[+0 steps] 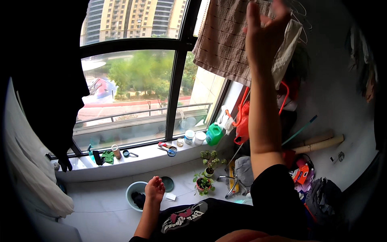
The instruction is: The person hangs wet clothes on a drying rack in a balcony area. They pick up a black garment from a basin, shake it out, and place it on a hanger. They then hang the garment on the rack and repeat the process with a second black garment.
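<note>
My right hand is raised at the top, in front of a hanging brown checked towel. Its thumb stands apart from the fingers, which are bent and partly cut off by the upper edge; nothing shows in its grasp. A pale cloth hangs beside the towel, and thin wire hangers show to its right. Low in front of my body, my left hand has its palm turned up and its fingers loosely bent, holding nothing. Below it on the floor stands a light blue basin with dark cloth inside.
The windowsill bears scissors, white tubs and a green jug. Potted plants stand on the floor. Dark clothing hangs at the left above a white curtain. Bags crowd the right.
</note>
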The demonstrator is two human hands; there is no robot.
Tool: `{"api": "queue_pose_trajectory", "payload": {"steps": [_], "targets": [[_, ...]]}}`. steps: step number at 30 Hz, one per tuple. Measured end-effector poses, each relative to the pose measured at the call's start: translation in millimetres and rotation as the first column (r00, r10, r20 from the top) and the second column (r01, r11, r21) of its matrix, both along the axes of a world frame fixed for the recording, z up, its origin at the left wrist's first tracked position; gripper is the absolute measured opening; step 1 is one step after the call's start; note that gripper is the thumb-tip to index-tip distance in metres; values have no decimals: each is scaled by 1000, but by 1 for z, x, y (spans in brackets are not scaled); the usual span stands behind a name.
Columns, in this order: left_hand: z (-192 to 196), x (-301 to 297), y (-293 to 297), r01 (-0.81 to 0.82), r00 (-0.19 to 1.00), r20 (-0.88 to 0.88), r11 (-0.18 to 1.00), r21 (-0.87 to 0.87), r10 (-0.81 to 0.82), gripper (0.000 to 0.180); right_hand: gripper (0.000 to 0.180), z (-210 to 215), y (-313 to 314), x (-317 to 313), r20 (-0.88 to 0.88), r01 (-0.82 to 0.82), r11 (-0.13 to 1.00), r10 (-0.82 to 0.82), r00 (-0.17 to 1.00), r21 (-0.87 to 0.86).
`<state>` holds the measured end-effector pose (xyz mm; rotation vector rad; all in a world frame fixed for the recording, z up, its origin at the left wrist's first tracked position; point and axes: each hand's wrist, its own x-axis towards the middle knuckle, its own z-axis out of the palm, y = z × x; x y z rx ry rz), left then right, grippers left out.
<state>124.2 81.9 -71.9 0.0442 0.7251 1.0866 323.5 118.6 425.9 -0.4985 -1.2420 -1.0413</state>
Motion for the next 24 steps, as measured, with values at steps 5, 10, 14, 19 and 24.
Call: {"api": "queue_pose_trajectory", "payload": {"steps": [5, 10, 14, 19, 24], "targets": [[-5, -12, 0, 22, 996, -85, 997, -74, -28, 11, 27, -186, 3, -15, -60, -218, 670, 251, 966, -710], [-12, -12, 14, 107, 994, -19, 993, -50, -109, 13, 26, -413, 12, 22, -26, -32, -97, -63, 998, -995], [-12, -50, 2, 5, 997, -70, 992, -129, -15, 13, 34, -543, -64, 48, 218, 93, -763, -64, 974, -639], [-16, -84, 3, -95, 992, -102, 969, -227, 74, 10, 40, -631, -197, 108, 345, -39, -995, -67, 936, -87], [-17, -100, 4, -132, 987, -126, 957, -257, 102, 10, 35, -637, -219, 105, 351, -357, -922, -387, 853, -148]]}}
